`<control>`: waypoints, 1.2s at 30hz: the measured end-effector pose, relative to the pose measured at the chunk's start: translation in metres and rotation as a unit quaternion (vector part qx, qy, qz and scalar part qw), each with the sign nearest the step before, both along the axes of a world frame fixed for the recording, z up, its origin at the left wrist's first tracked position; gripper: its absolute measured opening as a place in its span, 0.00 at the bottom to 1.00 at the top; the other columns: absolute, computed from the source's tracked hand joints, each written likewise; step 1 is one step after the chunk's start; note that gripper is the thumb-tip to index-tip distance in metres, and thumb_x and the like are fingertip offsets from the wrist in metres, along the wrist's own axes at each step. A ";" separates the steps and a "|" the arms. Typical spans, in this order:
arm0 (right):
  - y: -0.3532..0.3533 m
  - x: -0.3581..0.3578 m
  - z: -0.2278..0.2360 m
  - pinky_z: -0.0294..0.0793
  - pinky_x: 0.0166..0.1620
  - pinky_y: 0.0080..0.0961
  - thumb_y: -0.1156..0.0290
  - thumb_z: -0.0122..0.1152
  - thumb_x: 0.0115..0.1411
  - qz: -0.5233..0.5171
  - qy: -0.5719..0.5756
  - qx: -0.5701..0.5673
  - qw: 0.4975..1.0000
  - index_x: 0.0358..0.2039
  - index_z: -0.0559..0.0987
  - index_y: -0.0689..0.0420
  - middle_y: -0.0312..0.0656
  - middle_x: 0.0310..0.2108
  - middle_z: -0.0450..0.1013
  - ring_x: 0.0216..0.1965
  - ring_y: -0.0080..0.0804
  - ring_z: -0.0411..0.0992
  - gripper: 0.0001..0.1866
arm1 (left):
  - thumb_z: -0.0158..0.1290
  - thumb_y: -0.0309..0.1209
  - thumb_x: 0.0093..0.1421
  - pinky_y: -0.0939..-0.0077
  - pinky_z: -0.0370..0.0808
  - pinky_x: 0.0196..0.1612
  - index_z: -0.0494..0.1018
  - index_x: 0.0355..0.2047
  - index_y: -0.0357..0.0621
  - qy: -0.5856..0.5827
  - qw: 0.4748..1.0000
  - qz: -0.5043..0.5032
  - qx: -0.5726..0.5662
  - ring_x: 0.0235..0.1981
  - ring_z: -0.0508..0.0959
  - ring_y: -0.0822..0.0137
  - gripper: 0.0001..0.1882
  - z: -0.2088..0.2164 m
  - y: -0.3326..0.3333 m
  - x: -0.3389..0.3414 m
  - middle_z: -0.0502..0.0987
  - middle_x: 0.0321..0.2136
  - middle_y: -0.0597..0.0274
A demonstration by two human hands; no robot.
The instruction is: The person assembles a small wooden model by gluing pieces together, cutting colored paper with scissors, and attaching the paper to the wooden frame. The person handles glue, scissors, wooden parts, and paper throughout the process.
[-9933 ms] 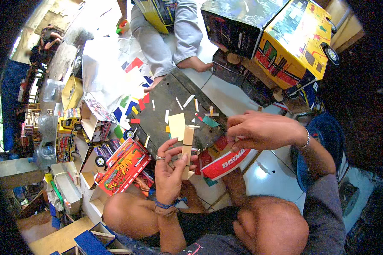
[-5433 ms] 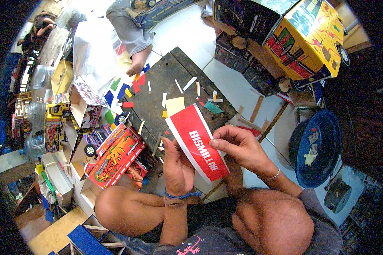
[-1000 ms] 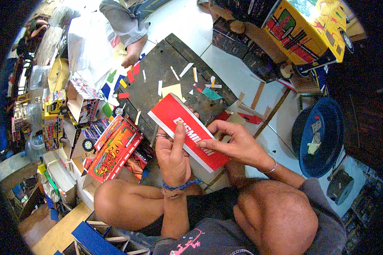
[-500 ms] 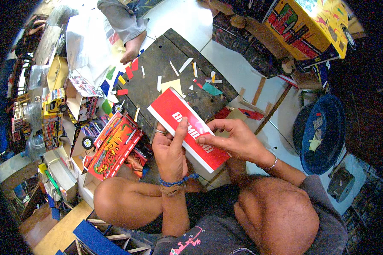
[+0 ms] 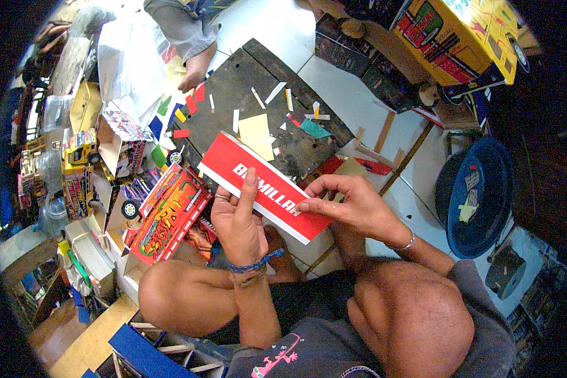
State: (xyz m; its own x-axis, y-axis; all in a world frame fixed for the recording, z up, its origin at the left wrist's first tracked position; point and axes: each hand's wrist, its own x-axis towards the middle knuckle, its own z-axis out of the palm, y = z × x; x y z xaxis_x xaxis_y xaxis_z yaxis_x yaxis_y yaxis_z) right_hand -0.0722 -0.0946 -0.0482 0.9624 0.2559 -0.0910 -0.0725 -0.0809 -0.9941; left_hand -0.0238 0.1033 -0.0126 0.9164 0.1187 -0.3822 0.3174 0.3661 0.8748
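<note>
A flat red panel [image 5: 258, 179] with white lettering and white long edges is held slanted above my crossed legs, its upper left end over the dark low work board [image 5: 242, 82]. My left hand [image 5: 240, 228] grips its lower edge, thumb on the face and fingers behind. On the right end, my right hand [image 5: 356, 211] pinches the panel between thumb and bent fingers. Just beyond it, a pale yellow paper piece [image 5: 256, 135] lies on the board, among a teal scrap [image 5: 314, 130] and several red and white cuttings. The panel's back is hidden.
To the left stand a red toy truck body [image 5: 172, 214] and a small yellow toy truck [image 5: 80, 148]. A large yellow toy truck [image 5: 453, 44] is at the upper right, above a dark blue basin [image 5: 485, 214]. Another person's bare foot [image 5: 198, 68] rests beyond the board.
The panel has shifted left and slightly up, lying less steeply. My left hand moved left with it, while my right hand stayed nearly in place. More of the yellow paper shows.
</note>
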 end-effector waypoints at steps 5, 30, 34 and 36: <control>0.001 0.000 -0.003 0.79 0.37 0.25 0.60 0.62 0.68 0.001 -0.007 0.018 1.000 0.43 0.85 0.56 0.38 0.36 0.82 0.35 0.25 0.79 0.14 | 0.59 0.22 0.63 0.74 0.81 0.45 0.74 0.47 0.36 -0.002 1.000 0.000 0.000 0.39 0.83 0.70 0.13 0.000 -0.001 0.000 0.82 0.42 0.54; 0.001 0.000 -0.001 0.83 0.40 0.29 0.57 0.63 0.66 0.004 0.076 0.033 0.997 0.46 0.84 0.57 0.41 0.38 0.82 0.39 0.31 0.81 0.17 | 0.60 0.25 0.64 0.69 0.82 0.44 0.73 0.47 0.39 -0.009 0.999 -0.011 0.036 0.40 0.83 0.67 0.13 -0.003 0.003 0.002 0.81 0.41 0.57; 0.002 -0.001 0.000 0.83 0.38 0.29 0.55 0.63 0.66 0.000 0.093 0.027 0.995 0.47 0.84 0.56 0.42 0.39 0.82 0.39 0.31 0.81 0.19 | 0.60 0.26 0.64 0.69 0.81 0.44 0.73 0.47 0.39 -0.013 0.999 -0.014 0.033 0.40 0.83 0.68 0.12 -0.004 0.003 0.001 0.81 0.41 0.58; 0.002 0.000 0.000 0.83 0.37 0.29 0.55 0.64 0.66 0.000 0.091 0.029 0.995 0.47 0.84 0.56 0.42 0.38 0.82 0.38 0.31 0.81 0.19 | 0.60 0.26 0.64 0.70 0.81 0.45 0.73 0.47 0.39 -0.012 0.999 -0.013 0.029 0.40 0.83 0.68 0.12 -0.004 0.003 0.000 0.81 0.41 0.58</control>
